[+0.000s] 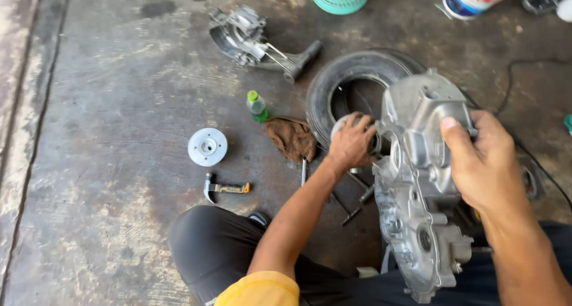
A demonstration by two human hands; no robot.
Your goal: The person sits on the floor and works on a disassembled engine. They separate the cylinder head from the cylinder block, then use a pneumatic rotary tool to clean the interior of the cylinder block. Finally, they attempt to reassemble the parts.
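Concrete floor (107,163), stained, carries everything; person crouches at the near edge, dark-trousered knee (208,246) out to the left.

Engine crankcase cover (417,181), bare cast aluminium, stands on end near right, lower end down by the lap, upper end tilted toward the tyre (351,80). Tyre lies flat just behind it, probably as a soft rest for the casting.

Right hand (485,163) wraps the cover's upper right edge, grip closed on the casting, thumb over the top. Reads as the steadying hand that keeps it upright.

Left hand (351,142) is at the cover's left face, fingers curled round a small round metal part (342,124) pressed against the casting; grip closed on it, exact part unclear. So the cover sits between both hands: right on top, left at its side.

Far left of the tyre: second engine casting with lever (256,41). Brown rag (292,138) and green-capped bottle (257,105) just left of the left hand. Pulley disc (207,146) and hammer (225,189) well left, within arm's reach. T-handle wrenches (351,208) lie under the forearm.
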